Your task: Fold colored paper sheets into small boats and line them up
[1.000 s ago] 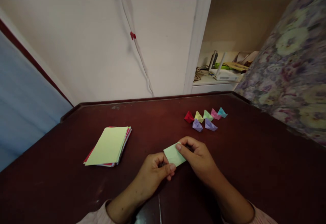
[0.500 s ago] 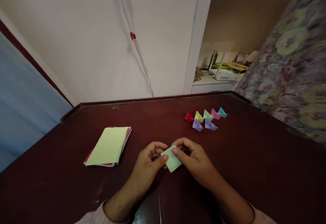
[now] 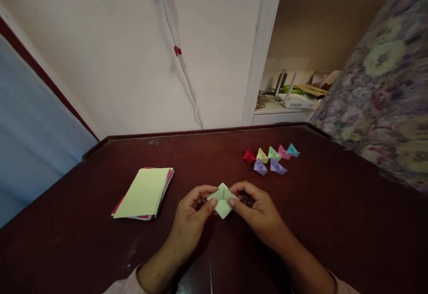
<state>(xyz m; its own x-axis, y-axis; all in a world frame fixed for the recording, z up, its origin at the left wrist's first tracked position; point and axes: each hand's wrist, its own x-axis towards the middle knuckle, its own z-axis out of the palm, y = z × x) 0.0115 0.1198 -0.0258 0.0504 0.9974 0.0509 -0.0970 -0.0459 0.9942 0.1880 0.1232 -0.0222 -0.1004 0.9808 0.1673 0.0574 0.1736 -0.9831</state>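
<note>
A small folded sheet of pale green paper (image 3: 223, 208) is held between my two hands above the dark red table (image 3: 83, 249). Its upper layers are parted, showing an opening with a crease down the middle. My left hand (image 3: 195, 207) pinches the left corner, thumb on the near face and fingers behind. On the opposite corner, my right hand (image 3: 252, 202) grips in the same way. The fingertips behind the paper are partly hidden.
Left of my hands lies a stack of coloured paper (image 3: 142, 193), yellow on top. Several small folded paper boats (image 3: 274, 154) stand at the back right. A white router (image 3: 297, 101) sits on a shelf beyond the table, beside a floral curtain (image 3: 377, 97).
The green paper has turned from a flat tilted square to an upright diamond, and its top has been opened. Both hands keep hold of it. The camera view has shifted slightly.
</note>
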